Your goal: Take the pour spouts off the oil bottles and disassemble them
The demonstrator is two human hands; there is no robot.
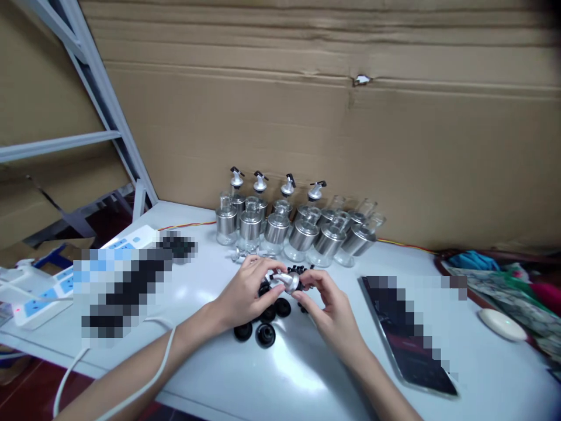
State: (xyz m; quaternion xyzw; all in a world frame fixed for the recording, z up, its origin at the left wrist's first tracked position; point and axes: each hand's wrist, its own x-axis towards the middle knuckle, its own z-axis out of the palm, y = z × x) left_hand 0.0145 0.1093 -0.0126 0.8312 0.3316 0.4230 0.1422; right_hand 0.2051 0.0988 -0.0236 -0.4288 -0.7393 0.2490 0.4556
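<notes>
Between my two hands is a silver pourer spout (289,282), held above the table and lying roughly sideways. My left hand (249,290) pinches its narrow end with thumb and fingers. The fingertips of my right hand (331,313) close on its wider end, where a dark part shows. Below my hands lie several round black stoppers (265,335), and small black pieces (302,269) sit just behind. Loose silver spouts (239,255) rest beyond my left hand. Glass bottles with metal sleeves (277,228) stand in rows behind, some in the back row topped with silver-and-black pourers (287,186).
At the left lies a white power strip (146,237), and a white cable (166,356) runs over my left forearm. A dark tablet (421,359) and a white oval object (502,324) are at the right. A cardboard wall (307,117) stands behind the table.
</notes>
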